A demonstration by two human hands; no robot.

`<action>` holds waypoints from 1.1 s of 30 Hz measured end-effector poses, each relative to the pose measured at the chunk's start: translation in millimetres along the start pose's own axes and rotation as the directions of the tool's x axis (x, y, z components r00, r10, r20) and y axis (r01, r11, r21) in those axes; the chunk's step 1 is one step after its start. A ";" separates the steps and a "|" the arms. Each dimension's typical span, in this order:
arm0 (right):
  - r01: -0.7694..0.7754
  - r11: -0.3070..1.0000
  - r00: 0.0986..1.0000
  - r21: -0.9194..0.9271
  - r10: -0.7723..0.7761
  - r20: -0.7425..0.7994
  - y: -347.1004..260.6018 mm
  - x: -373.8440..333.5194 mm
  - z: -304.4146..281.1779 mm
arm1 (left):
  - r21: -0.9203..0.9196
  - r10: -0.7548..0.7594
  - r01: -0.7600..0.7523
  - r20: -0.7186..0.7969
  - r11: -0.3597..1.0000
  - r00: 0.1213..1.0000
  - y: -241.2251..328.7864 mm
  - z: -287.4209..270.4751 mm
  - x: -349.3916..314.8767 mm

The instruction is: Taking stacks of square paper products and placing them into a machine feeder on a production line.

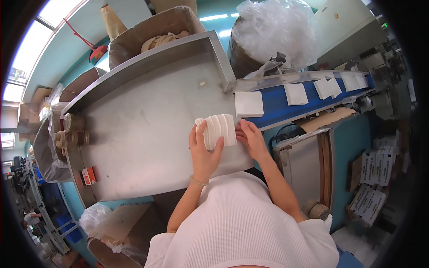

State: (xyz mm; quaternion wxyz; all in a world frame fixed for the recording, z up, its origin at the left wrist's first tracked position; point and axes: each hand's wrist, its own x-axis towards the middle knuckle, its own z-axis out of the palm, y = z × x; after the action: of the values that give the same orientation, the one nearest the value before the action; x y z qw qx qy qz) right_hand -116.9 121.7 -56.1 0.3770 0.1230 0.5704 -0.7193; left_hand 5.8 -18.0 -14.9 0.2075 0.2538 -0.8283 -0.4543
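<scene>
My left hand (206,154) is closed around a stack of white folded napkins (219,131), thumb in front and fingers over its left side. The stack stands on edge, its folds fanned slightly, over the right part of a steel table. Close by the stack's right face is my right hand (252,140), its fingers loosely bent and nothing visible in them; whether the fingertips touch the napkins I cannot tell. Just beyond, a flat pile of white napkins (249,104) lies at the near end of a blue conveyor belt (271,110).
More napkin piles (296,94) sit along the belt toward the right. The steel table (147,120) has raised rims at the back and left. At its left end are brown tape rolls (73,122) and a small red-and-white box (88,176). Cardboard boxes (120,228) stand around it.
</scene>
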 end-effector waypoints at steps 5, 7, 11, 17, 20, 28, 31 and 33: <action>0.295 0.849 0.952 -0.439 -0.223 0.207 -2.5 -22.7 33.1 | -0.007 0.019 -0.019 -0.011 1.000 1.000 2.1 9.3 -3.7; -0.031 0.982 0.954 -0.187 0.084 0.287 -0.6 -18.9 20.5 | 0.079 0.006 0.000 -0.078 0.997 0.997 9.4 3.5 -1.9; 0.073 0.914 0.982 -0.400 0.004 0.189 -9.1 -26.5 23.2 | 0.067 -0.056 0.057 -0.008 0.996 0.998 8.9 -3.0 -2.2; 0.098 0.922 0.983 -0.374 -0.033 0.178 -2.7 -15.2 27.8 | 0.075 0.032 -0.032 0.009 0.997 0.999 10.1 4.9 -3.9; -0.069 0.950 0.970 -0.303 0.135 0.204 -0.2 -20.3 17.8 | 0.106 0.008 -0.001 -0.065 0.994 0.998 4.0 0.3 -2.2; 0.052 0.978 0.998 0.202 -0.043 -0.051 -4.1 24.6 -14.5 | 0.033 -0.015 0.016 -0.045 0.999 0.999 0.0 -7.8 -0.3; 0.083 0.935 0.996 0.344 -0.066 -0.060 -10.6 22.9 -16.8 | -0.018 -0.036 0.036 0.007 0.999 0.999 3.6 -7.0 -1.5; -0.134 0.976 0.989 0.171 0.142 -0.038 -16.9 1.4 -6.4 | 0.000 0.001 -0.001 0.026 1.000 1.000 -1.4 -3.4 -1.7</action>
State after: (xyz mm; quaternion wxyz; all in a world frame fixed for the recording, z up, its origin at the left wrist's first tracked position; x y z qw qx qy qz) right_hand -131.0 128.1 -46.7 0.4001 0.2114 0.5071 -0.7335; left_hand 9.4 -19.8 -14.5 0.1968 0.2474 -0.8312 -0.4575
